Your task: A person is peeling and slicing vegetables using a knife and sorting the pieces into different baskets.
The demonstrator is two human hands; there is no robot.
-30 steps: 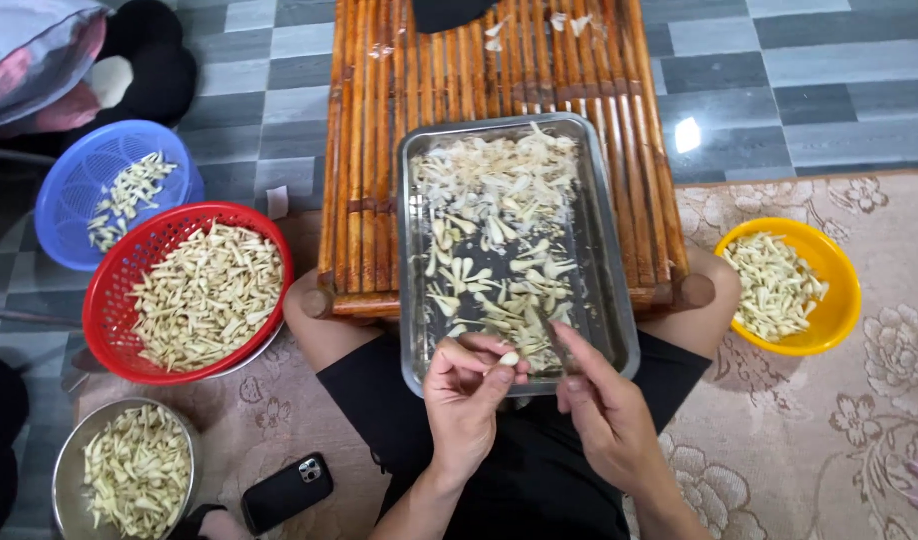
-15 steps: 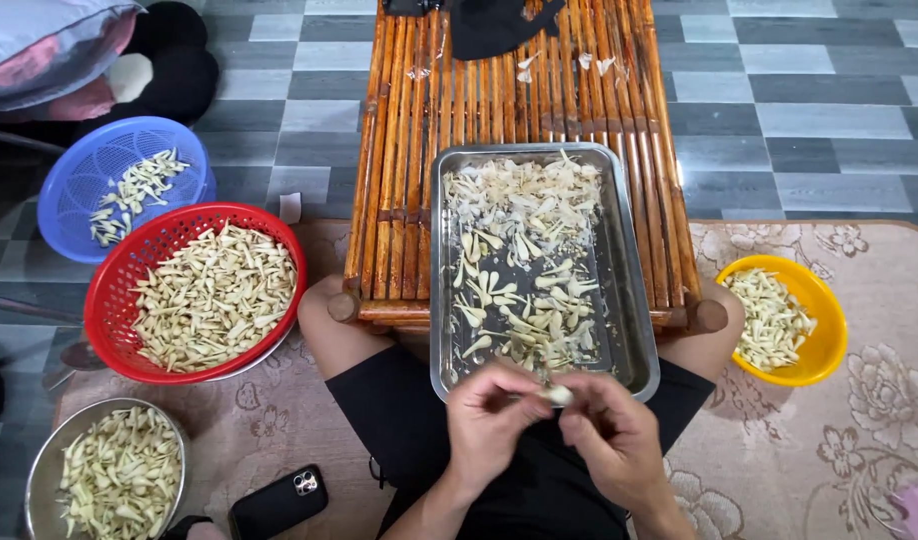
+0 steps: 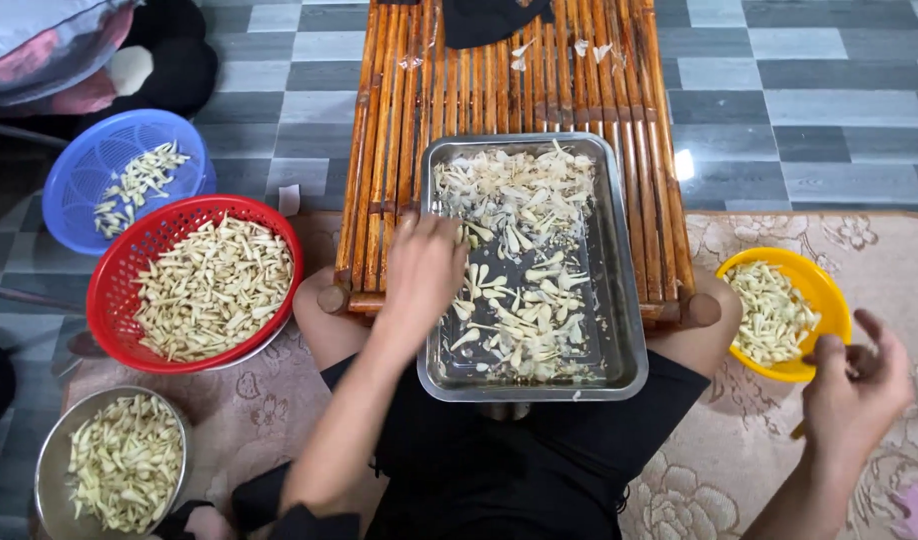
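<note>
Her left hand (image 3: 424,272) dips spread fingers among pale pieces in the metal tray (image 3: 629,300); her right hand (image 3: 854,385) hovers loosely curled by the yellow bowl (image 3: 819,285). The overhanging tray could tip.

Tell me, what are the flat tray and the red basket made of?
The tray looks like shiny metal: silvery, with glints on its rim. The red basket looks like plastic: bright, even colour and a moulded mesh wall. Both are judged by look only.

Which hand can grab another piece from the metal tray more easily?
Probably the left hand: it is already over the metal tray, touching the pale pieces. The right hand is off beside the yellow bowl.
</note>
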